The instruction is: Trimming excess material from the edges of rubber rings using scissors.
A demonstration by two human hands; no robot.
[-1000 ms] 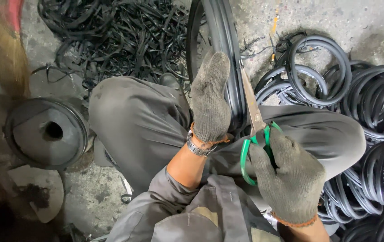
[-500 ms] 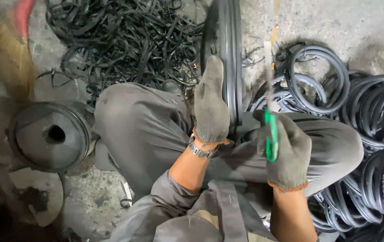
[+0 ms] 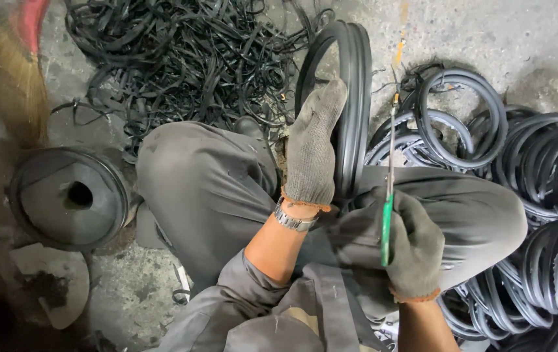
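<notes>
I sit crouched with a black rubber ring [image 3: 354, 98] standing upright between my knees. My left hand [image 3: 311, 150], in a grey knit glove, lies flat against the ring's left side and steadies it. My right hand [image 3: 409, 244], also gloved, grips green-handled scissors [image 3: 388, 189]. Their blades point up and away, just right of the ring, seen edge-on. A metal watch sits on my left wrist.
A tangle of thin black rubber strips [image 3: 181, 58] covers the floor ahead. Several black rubber rings [image 3: 527, 169] are piled at the right. A round black mould with a centre hole [image 3: 70, 195] stands at the left, a broom [image 3: 12, 65] beyond it.
My right hand has turned the scissors from lying slanted to standing nearly upright beside the ring. The left hand has stayed on the ring.
</notes>
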